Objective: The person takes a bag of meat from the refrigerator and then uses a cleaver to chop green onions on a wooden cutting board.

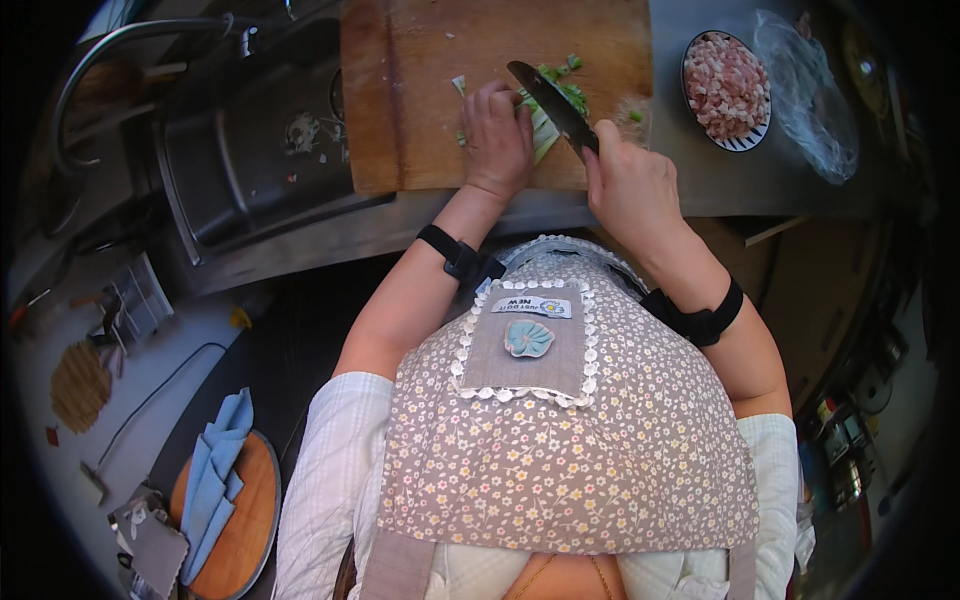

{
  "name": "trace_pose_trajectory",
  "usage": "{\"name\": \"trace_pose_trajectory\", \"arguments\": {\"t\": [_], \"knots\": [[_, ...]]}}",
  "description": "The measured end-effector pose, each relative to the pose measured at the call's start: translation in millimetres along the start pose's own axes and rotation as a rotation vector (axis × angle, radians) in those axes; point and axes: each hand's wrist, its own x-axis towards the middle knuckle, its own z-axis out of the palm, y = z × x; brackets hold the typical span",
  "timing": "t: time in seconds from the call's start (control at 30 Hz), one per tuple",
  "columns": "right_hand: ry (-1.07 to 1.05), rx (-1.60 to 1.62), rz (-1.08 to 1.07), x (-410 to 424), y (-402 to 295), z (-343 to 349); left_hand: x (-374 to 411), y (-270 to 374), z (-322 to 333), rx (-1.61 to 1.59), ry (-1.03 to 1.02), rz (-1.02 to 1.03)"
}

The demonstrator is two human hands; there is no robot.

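On the wooden cutting board [427, 67] lies a bunch of scallions [545, 131], with white stalks toward me and cut green pieces [574, 61] at its far end. My left hand [499, 135] presses on the stalks from the left, its fingers curled over them. In my right hand [637, 180] is a kitchen knife [555, 105] with a dark blade, gripped by the handle. The blade slants up and left across the greens, close to my left fingertips. One small green piece [636, 116] sits apart near the board's right edge.
Right of the board stands an oval plate of diced raw meat [726, 86], beside a crumpled clear plastic bag [806, 97]. A sink [225, 165] with scraps in it and a curved faucet [67, 97] are at left. A blue cloth [217, 480] lies on a round wooden board [251, 517] lower left.
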Motion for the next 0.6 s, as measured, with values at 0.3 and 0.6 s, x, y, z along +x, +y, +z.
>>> {"name": "trace_pose_trajectory", "arguments": {"t": [0.3,0.6], "knots": [[-0.03,-0.039,0.026,15,-3,34,0,1,1,0.152,-0.154,0.017],[-0.06,0.011,0.035,-4,-3,2,1,1,0,0.014,0.034,0.015]]}}
